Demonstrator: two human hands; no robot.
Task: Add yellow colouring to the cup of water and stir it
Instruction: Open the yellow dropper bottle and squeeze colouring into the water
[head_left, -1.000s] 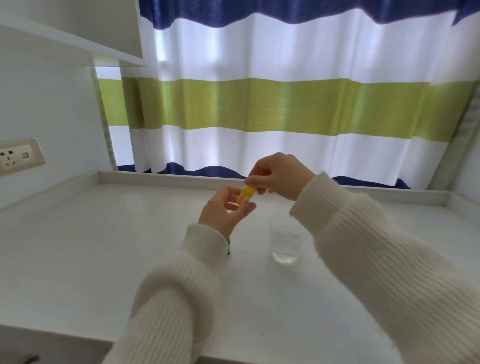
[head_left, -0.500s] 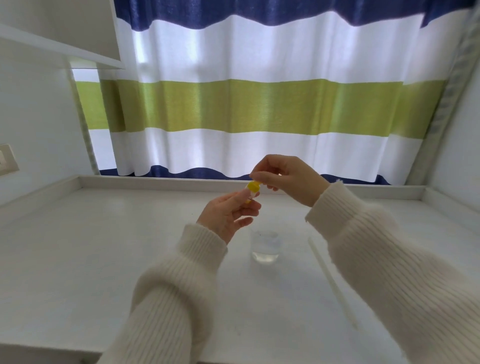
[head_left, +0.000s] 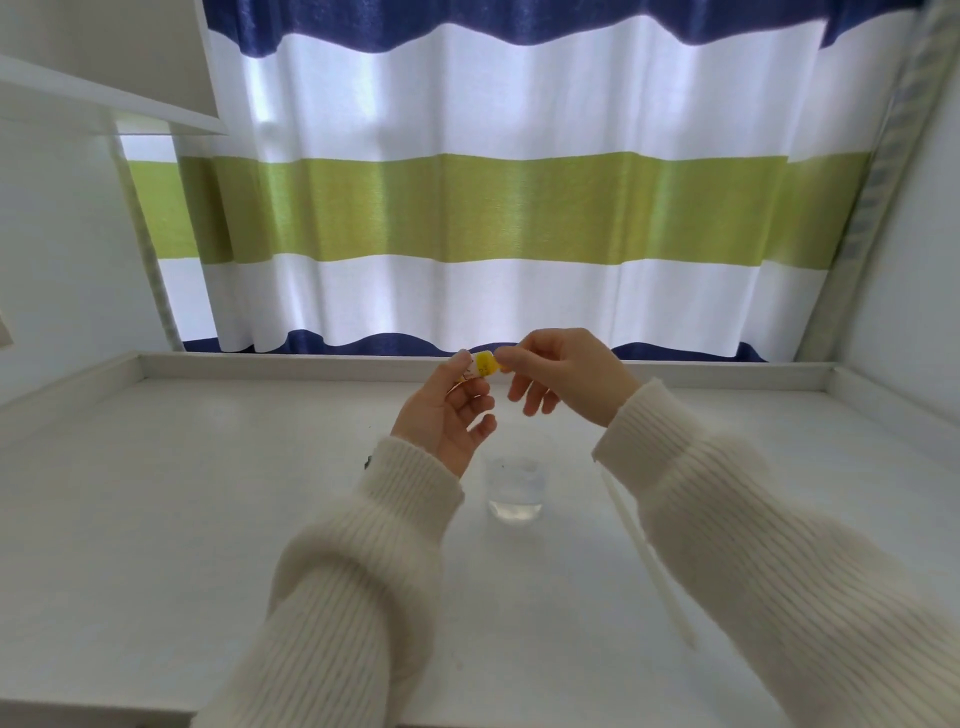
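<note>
A small yellow colouring bottle (head_left: 482, 364) is held up above the white table, tilted towards the right. My left hand (head_left: 451, 410) grips its body between thumb and fingers. My right hand (head_left: 563, 371) pinches the bottle's right end, where the cap sits hidden behind the fingertips. Below and slightly right of my left hand stands a small clear cup of water (head_left: 514, 488). The water looks colourless. A white stirring stick (head_left: 644, 551) lies on the table to the right of the cup, partly under my right sleeve.
The white table (head_left: 182, 519) has a raised rim at the back and sides. A striped curtain (head_left: 493, 208) hangs behind it. A white shelf (head_left: 104, 93) juts out at upper left. A small dark object (head_left: 368, 461) peeks out beside my left cuff.
The view has swung right, so the wall socket has left the frame and the stick has come into sight. Both hands stay on the yellow bottle, which now lies more sideways.
</note>
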